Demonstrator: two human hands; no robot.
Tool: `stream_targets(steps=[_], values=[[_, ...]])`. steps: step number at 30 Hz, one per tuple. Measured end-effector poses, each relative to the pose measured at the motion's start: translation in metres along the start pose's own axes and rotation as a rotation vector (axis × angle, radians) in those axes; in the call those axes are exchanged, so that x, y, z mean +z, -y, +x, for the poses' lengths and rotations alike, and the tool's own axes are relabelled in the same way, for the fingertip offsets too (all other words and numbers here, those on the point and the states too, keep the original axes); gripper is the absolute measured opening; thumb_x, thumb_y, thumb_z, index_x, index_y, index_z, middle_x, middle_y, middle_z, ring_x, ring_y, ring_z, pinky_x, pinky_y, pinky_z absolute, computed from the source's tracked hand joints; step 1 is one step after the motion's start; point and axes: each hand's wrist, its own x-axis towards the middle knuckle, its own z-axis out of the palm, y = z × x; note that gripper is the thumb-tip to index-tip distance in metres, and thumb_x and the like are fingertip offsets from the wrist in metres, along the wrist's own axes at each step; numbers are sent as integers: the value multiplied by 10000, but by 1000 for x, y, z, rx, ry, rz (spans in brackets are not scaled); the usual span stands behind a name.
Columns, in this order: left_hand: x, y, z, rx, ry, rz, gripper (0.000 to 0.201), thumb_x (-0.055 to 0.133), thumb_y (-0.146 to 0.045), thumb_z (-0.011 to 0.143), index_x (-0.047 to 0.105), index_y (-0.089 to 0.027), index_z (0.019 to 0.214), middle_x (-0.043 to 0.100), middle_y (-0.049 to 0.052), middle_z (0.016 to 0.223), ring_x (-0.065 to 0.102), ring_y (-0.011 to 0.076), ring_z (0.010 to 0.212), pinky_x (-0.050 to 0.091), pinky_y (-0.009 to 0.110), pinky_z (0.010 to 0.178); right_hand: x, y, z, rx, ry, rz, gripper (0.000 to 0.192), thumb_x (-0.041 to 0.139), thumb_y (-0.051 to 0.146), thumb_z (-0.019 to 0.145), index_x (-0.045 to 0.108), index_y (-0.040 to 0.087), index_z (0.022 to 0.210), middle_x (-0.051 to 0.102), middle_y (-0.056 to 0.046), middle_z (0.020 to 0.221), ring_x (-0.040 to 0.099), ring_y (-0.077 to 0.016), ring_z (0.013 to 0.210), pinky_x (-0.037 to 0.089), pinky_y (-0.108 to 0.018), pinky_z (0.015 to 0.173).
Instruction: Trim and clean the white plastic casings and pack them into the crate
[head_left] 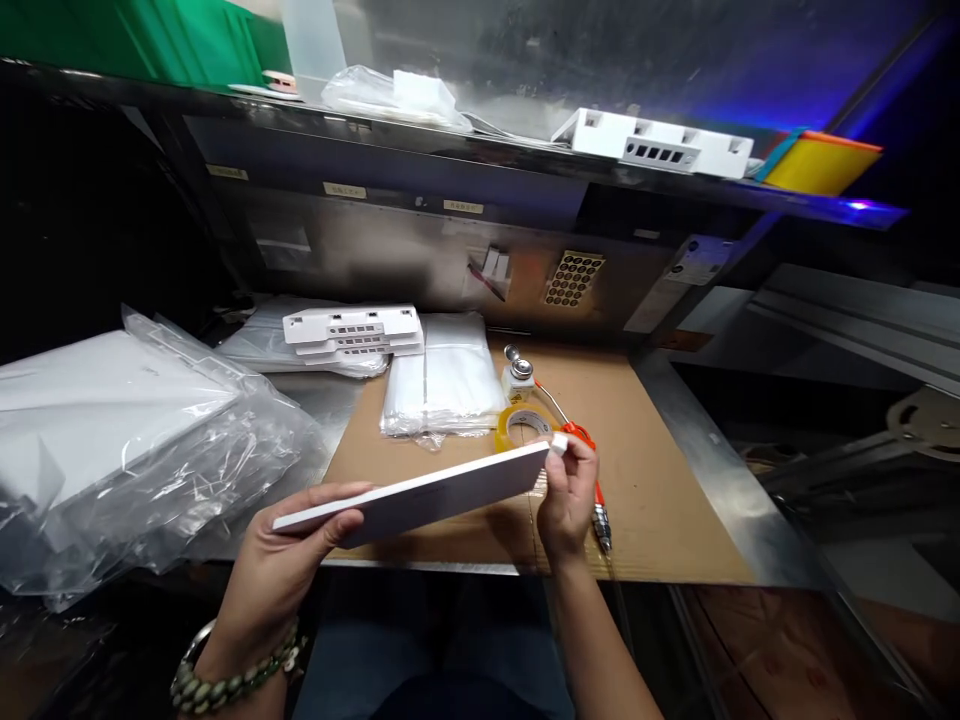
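My left hand (296, 540) is closed on the left end of a flat white panel (442, 500), thumb on the near face and fingers behind. The panel is tilted, its thin long edge facing up, above the cardboard. At its right end my right hand (568, 490) pinches a small white block-like piece (559, 444) between thumb and fingers, close against the panel's corner. Whether that piece is a folded cloth or something solid I cannot tell. Just behind the right hand lie a roll of yellow tape (504, 432) and a red-handled tool (598, 490) with a metal tip.
Cardboard (660, 500) covers the metal bench. Toward the back are a stack of clear bags (446, 375), white slotted plastic parts (352, 330) and a small pump bottle (517, 380). A plastic-wrapped white stack (112, 420) stands left. Overhead, a shelf holds another white slotted part (652, 140).
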Motion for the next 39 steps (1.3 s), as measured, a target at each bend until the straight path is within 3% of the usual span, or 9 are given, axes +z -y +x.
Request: stream_targets(steps=[7,15,19,22,25,29,32,35,39], values=[[11,-14,-10,107,56,57,226,944,-267,683,860,-199,882,831,86,908,771,306,910,604,303,900,-3,31,18,366,80,189,288,597,487,993,498,283,1170,714,25,1007,493,-47,382,367,-199,341],[10,-19,-3,267,167,195,151,895,-284,764,864,-261,910,836,71,959,782,318,919,629,359,838,-8,30,20,633,189,292,490,732,572,866,473,284,1165,765,1,809,713,-207,499,568,-297,428],[13,-17,-2,386,201,136,267,848,-519,786,868,-258,838,828,86,829,775,342,923,496,480,1121,-3,36,14,566,154,299,397,707,529,914,521,275,1155,760,-2,775,740,-204,613,603,-310,569],[22,-12,-4,471,41,-140,609,608,-801,826,860,-248,785,821,90,848,700,368,1169,279,459,1280,4,49,5,378,36,295,301,647,477,974,580,250,1159,704,22,659,637,-144,575,520,-238,576],[28,-7,-5,190,-84,-646,612,420,-759,957,791,-324,1177,742,9,1332,424,285,1507,235,416,1289,10,64,-5,201,-44,271,265,594,422,1005,585,244,1201,659,41,563,537,-148,487,456,-248,528],[22,-6,4,-315,424,-974,657,423,-612,985,559,-218,1493,613,122,1508,410,356,1511,244,549,1269,11,66,-9,100,5,265,214,565,368,1024,558,276,1217,636,68,499,524,-166,410,468,-285,526],[17,-9,13,-386,640,-1026,645,453,-357,950,444,-175,1569,616,152,1497,466,373,1470,245,579,1260,-1,54,2,124,129,228,232,633,398,996,567,298,1195,718,43,635,606,-159,458,478,-282,544],[18,-14,18,-391,580,-1058,706,487,-244,856,457,-140,1554,677,161,1417,569,390,1380,309,602,1230,-21,40,20,189,90,177,305,714,360,926,597,288,1198,791,-34,956,724,-185,612,529,-315,609],[26,-20,24,-437,254,-1086,693,507,-227,809,528,-70,1484,740,191,1297,669,415,1244,422,619,1156,-35,31,30,239,93,185,296,672,323,877,694,232,1158,780,-88,1022,769,-253,789,569,-361,659]])
